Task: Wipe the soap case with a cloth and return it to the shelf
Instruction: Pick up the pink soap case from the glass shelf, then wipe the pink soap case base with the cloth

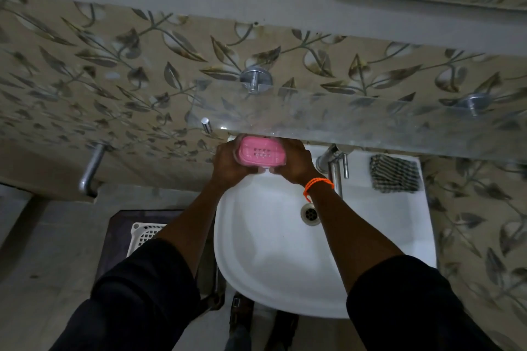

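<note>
The pink soap case [261, 151] is held between both hands just under the front edge of the glass shelf [370, 120], above the back rim of the white sink [256, 251]. The left hand [228, 164] grips its left end and the right hand [295, 164] its right end, with the fingers of each curled around the ends; the fingertips are mostly hidden beneath the case. Its top face shows rows of small slots.

A checked cloth [395, 173] lies folded on the sink's back right corner, well apart from the hands, beside the chrome tap [332, 159]. An orange band [316, 186] circles the right wrist. The wall behind carries leaf-patterned tiles [114, 80], and two round metal brackets fix the shelf to it. A white slatted basket [144, 235] sits on the floor to the left of the sink, partly covered by the left forearm. The room is dim, and the far edge of the case blurs against the shelf.
</note>
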